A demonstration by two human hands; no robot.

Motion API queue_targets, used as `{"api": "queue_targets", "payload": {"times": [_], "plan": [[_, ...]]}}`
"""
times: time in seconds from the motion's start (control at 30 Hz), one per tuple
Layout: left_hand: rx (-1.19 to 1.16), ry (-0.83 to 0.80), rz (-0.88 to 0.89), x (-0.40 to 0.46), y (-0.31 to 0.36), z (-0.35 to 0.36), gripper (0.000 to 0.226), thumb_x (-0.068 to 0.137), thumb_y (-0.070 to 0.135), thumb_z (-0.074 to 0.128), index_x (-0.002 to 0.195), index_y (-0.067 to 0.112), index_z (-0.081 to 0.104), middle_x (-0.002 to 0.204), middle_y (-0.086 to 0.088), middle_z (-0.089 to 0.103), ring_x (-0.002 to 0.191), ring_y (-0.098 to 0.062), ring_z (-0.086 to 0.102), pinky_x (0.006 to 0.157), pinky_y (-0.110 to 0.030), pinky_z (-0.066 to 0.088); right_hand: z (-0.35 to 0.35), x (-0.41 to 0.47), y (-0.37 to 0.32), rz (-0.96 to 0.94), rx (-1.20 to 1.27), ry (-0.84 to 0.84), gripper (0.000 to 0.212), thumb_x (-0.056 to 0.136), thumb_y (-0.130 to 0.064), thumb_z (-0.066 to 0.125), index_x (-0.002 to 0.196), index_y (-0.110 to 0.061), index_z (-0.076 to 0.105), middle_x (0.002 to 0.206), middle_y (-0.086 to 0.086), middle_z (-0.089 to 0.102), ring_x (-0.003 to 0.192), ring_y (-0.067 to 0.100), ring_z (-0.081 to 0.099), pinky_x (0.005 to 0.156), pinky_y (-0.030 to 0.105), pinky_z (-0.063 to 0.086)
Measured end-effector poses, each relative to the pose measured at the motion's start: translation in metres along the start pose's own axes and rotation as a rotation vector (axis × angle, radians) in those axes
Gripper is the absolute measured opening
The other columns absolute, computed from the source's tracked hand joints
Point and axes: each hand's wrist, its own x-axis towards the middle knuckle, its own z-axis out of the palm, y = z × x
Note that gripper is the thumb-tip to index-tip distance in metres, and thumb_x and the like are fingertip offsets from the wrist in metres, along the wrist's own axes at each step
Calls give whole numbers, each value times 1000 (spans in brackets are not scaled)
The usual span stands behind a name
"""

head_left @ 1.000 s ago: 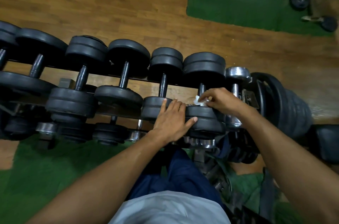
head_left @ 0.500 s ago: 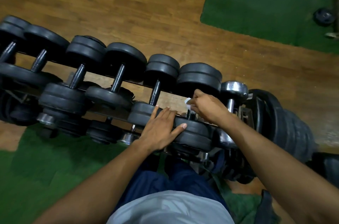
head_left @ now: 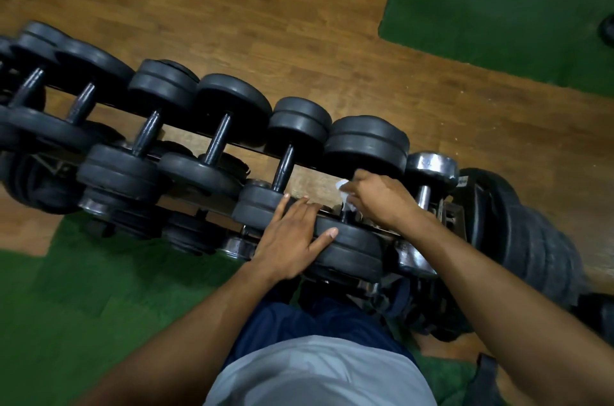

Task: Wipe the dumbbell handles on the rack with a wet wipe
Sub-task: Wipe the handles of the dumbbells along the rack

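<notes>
Right hand (head_left: 382, 198) curled round white wipe (head_left: 344, 190), wrapped on handle of black dumbbell (head_left: 362, 143) near right end of rack (head_left: 309, 178); handle itself hidden under hand. Left hand (head_left: 292, 239) lay flat, fingers straight, pressed on that dumbbell's near plate (head_left: 352, 249), holding nothing. Chrome dumbbell (head_left: 428, 173) sat just right of wiped one. More black dumbbells ran leftward along rack. Stack of black plates (head_left: 531, 239) stood at far right. Wooden floor (head_left: 232, 7) beyond rack; green mat (head_left: 498, 7) far right.
</notes>
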Motion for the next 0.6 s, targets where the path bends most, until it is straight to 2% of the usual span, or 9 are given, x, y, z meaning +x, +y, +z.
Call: {"api": "queue_targets", "payload": {"times": [0.1,0.23,0.3,0.4,0.53,0.6], "plan": [[5,-14,2,0,1,-2,81,103,72,9,155,15,35,159,-3,43,155,-14,20,128,-44,-2,4,0,5,43,10,83,30,99,-33,51,127,-30,62,109,0,49,85,29,63,72,42,55],[11,-9,2,0,1,-2,80,103,71,10,155,15,35,158,-3,44,155,-14,19,128,-43,-2,12,-5,10,-69,100,-13,33,97,-29,55,128,-36,64,109,-7,47,91,23,61,74,33,51],[22,-9,1,0,1,-1,80,103,71,10,154,15,36,158,-3,44,155,-14,20,128,-43,-2,15,-7,11,-89,104,-20,33,97,-29,55,129,-36,62,109,-7,46,92,24,60,76,36,52],[25,-11,0,-1,2,-1,82,103,71,8,154,15,37,158,-3,44,155,-14,20,128,-43,-3,19,-7,12,4,152,47,34,99,-23,50,132,-28,57,116,1,47,94,27,57,78,39,51],[21,-8,-3,0,2,-1,84,102,72,6,155,15,37,158,-3,44,155,-14,21,128,-42,-4,25,-8,5,163,102,239,53,96,-11,53,145,-26,43,117,4,46,91,27,60,68,33,51],[16,-5,-6,0,2,-1,85,101,73,5,154,16,37,158,-3,45,155,-13,21,128,-41,-5,30,-14,-2,284,257,267,48,97,-13,51,143,-24,46,115,2,50,92,26,61,68,31,48]]}}
